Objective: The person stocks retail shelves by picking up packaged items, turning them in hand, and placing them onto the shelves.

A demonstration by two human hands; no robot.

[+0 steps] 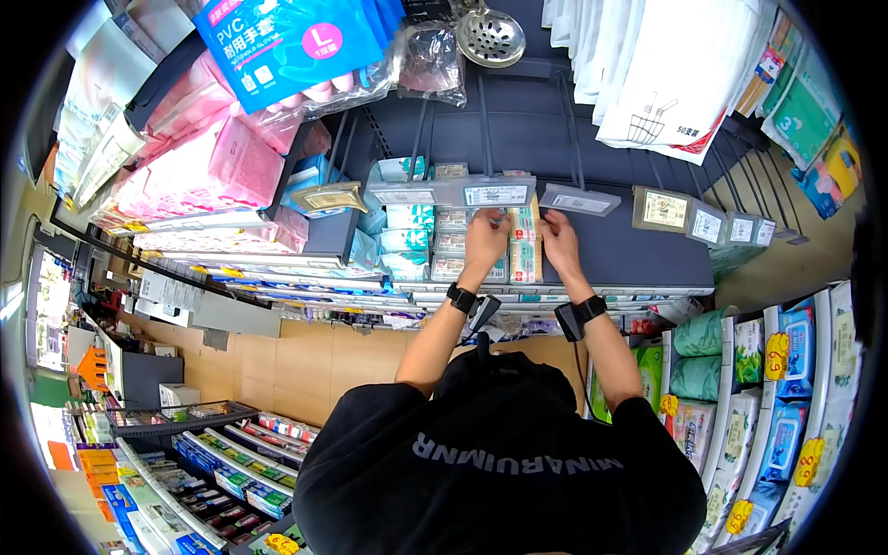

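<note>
A row of small white, teal and orange packs [525, 250] lies on the dark shelf between my two hands. My left hand [485, 242] is at the row's left side, fingers bent against the packs. From the right, my right hand [560, 244] presses its fingers to the same row. Left of my left hand, clear-wrapped packs [450, 242] are stacked beside teal-and-white packs [405, 242]. A price tag holder [496, 192] hangs just above my fingertips and hides the far end of the row. Each wrist wears a black band with a small device.
Metal hooks [486, 129] stick out above the shelf [638, 264]. White bags [661, 92], a slotted spoon [490, 37] and a blue glove packet [287, 55] hang overhead. Pink packs [199, 171] fill the left side. Wet-wipe packs [788, 435] stand on shelves at the right.
</note>
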